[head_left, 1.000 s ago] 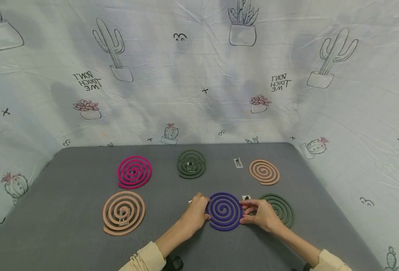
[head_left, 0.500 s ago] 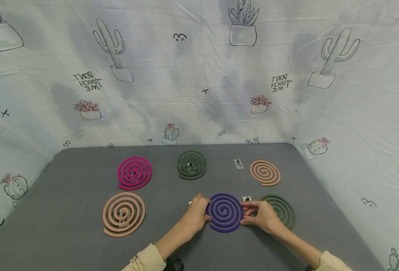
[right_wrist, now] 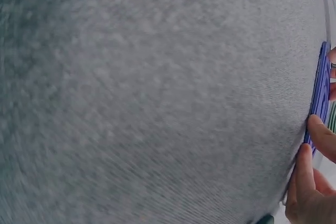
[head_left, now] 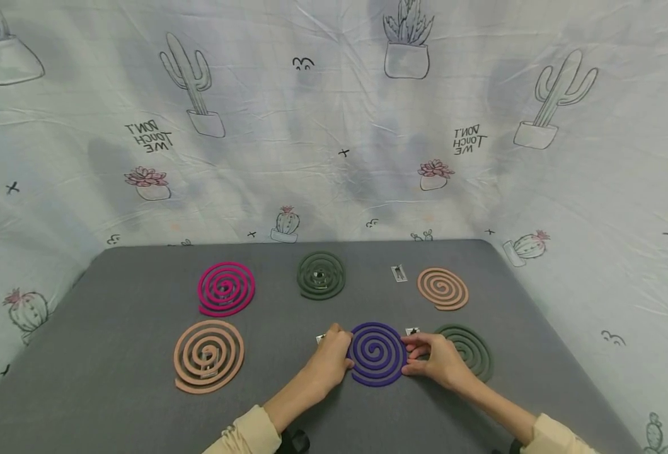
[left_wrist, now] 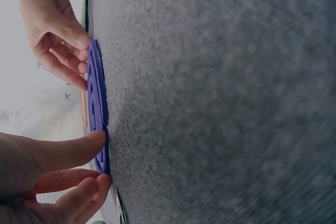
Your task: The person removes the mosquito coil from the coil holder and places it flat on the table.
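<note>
Left hand point(head_left: 327, 360) and right hand point(head_left: 437, 360) pinch purple coil point(head_left: 375, 349) by opposite edges at near middle of grey table point(head_left: 113, 359), not let go yet, while five other coils point(head_left: 225, 288) already lie unheld.

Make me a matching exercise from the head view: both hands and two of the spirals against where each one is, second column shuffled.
Column one
1. purple spiral
2. pink spiral
3. left hand
4. right hand

Column two
A. at the purple spiral's right edge
B. leftmost spiral in the far row
C. at the purple spiral's left edge
D. held between two hands

Pairs: 1-D, 2-B, 3-C, 4-A
</note>
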Demonstrator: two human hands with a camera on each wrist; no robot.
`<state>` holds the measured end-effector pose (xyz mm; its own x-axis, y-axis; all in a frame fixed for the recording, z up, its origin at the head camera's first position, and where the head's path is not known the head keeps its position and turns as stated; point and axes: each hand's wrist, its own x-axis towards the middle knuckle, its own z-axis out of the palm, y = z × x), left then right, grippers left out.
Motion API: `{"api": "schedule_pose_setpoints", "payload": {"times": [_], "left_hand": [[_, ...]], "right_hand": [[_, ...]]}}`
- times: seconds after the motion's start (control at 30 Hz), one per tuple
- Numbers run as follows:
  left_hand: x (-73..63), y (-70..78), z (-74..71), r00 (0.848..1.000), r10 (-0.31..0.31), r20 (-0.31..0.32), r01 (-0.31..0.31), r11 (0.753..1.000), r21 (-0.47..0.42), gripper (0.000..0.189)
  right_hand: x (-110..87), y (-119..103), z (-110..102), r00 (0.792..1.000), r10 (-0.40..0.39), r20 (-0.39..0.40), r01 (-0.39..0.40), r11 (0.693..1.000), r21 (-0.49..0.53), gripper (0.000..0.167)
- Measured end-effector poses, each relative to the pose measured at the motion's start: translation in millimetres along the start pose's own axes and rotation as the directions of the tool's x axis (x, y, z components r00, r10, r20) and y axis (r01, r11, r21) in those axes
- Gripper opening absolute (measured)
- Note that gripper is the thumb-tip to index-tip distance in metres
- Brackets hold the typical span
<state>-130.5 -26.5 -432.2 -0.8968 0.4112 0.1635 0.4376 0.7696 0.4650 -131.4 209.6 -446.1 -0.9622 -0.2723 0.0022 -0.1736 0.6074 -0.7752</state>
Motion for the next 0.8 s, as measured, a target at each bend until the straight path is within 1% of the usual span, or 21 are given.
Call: {"api": "schedule_pose_setpoints", "payload": {"times": [0.13, 0.2, 0.27, 0.33, 0.4, 0.47, 0.5, 0.53, 0.57, 0.6, 0.63, 0.7, 0.73, 0.77, 0.8], "left_hand": [[-1.7, 1.5, -0.7, 0.999, -0.037, 0.021, 0.037, 0.999, -0.028, 0.034], [-2.8, 1.9, -1.4, 0.998, -0.051, 0.021, 0.052, 0.998, -0.033, 0.040], [-4.8, 2.1, -2.8, 0.998, -0.058, 0.013, 0.058, 0.998, -0.039, 0.043], [-6.6, 2.6, -4.9, 0.997, -0.076, 0.011, 0.077, 0.996, -0.054, 0.044], [-7.7, 1.9, -10.3, 0.997, -0.076, 0.005, 0.076, 0.993, -0.089, 0.043], [-6.4, -2.2, -16.4, 0.999, -0.052, -0.010, 0.050, 0.988, -0.146, 0.042], [-5.3, -5.6, -19.5, 0.999, -0.032, -0.022, 0.027, 0.981, -0.191, 0.041], [-4.2, -9.7, -23.1, 0.999, -0.005, -0.037, -0.004, 0.970, -0.243, 0.040], [-3.0, -14.5, -26.2, 0.999, 0.018, -0.043, -0.030, 0.952, -0.306, 0.039], [-1.6, -19.8, -28.5, 0.998, 0.036, -0.047, -0.051, 0.928, -0.370, 0.037], [-0.4, -25.1, -30.4, 0.998, 0.044, -0.046, -0.060, 0.897, -0.438, 0.037], [1.3, -34.6, -34.2, 0.998, 0.042, -0.042, -0.058, 0.829, -0.556, 0.035], [1.8, -38.9, -36.1, 0.999, 0.031, -0.036, -0.047, 0.800, -0.598, 0.035], [2.3, -43.1, -37.8, 0.999, 0.022, -0.036, -0.040, 0.775, -0.630, 0.035], [2.8, -46.9, -39.4, 0.999, 0.013, -0.040, -0.036, 0.759, -0.650, 0.034]], "right_hand": [[1.0, -4.1, 0.2, 1.000, -0.018, 0.002, 0.018, 0.999, -0.035, 0.051], [0.4, -5.3, 0.5, 1.000, -0.021, 0.005, 0.021, 0.999, -0.046, 0.051], [-1.9, -6.3, 0.4, 1.000, -0.015, 0.009, 0.015, 0.999, -0.032, 0.053], [-5.6, -7.9, -0.2, 1.000, -0.004, 0.003, 0.004, 1.000, -0.002, 0.054], [-9.2, -8.8, -1.4, 1.000, -0.002, -0.002, 0.002, 0.999, 0.047, 0.054], [-11.6, -10.4, -2.9, 1.000, 0.000, -0.020, 0.002, 0.995, 0.098, 0.051], [-12.2, -11.2, -3.7, 1.000, -0.011, -0.027, 0.015, 0.992, 0.129, 0.049], [-12.2, -11.7, -4.3, 0.999, -0.021, -0.034, 0.026, 0.987, 0.156, 0.047], [-11.8, -12.0, -4.9, 0.999, -0.032, -0.041, 0.038, 0.983, 0.180, 0.045], [-11.2, -12.9, -5.5, 0.998, -0.040, -0.048, 0.049, 0.978, 0.202, 0.044], [-10.0, -13.4, -5.8, 0.997, -0.042, -0.059, 0.054, 0.974, 0.221, 0.043], [-6.7, -14.4, -6.3, 0.996, -0.048, -0.072, 0.064, 0.966, 0.249, 0.042], [-4.8, -14.6, -6.6, 0.996, -0.048, -0.077, 0.066, 0.965, 0.255, 0.042], [-2.7, -15.2, -6.7, 0.996, -0.047, -0.078, 0.066, 0.963, 0.262, 0.042], [-0.4, -15.9, -6.6, 0.996, -0.043, -0.081, 0.063, 0.962, 0.267, 0.042]]}}
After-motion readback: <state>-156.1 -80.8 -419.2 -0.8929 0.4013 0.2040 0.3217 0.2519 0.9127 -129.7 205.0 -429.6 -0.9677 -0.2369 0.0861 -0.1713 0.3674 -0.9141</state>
